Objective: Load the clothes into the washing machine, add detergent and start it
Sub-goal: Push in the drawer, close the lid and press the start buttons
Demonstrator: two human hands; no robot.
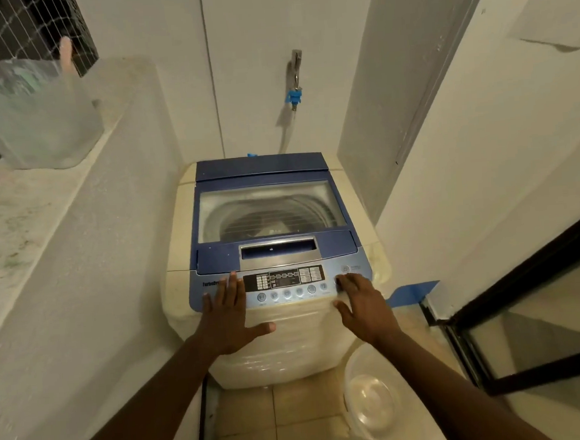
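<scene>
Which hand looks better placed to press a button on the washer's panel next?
Probably the right hand: its fingertips touch the right end of the control panel, by a button. The left hand lies flat over the panel's left end, beside the buttons.

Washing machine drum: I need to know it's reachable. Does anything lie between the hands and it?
Yes: the blue lid is shut over the drum, which shows only through its window. The left hand and right hand rest at the control panel in front, neither on the lid's handle.
</scene>
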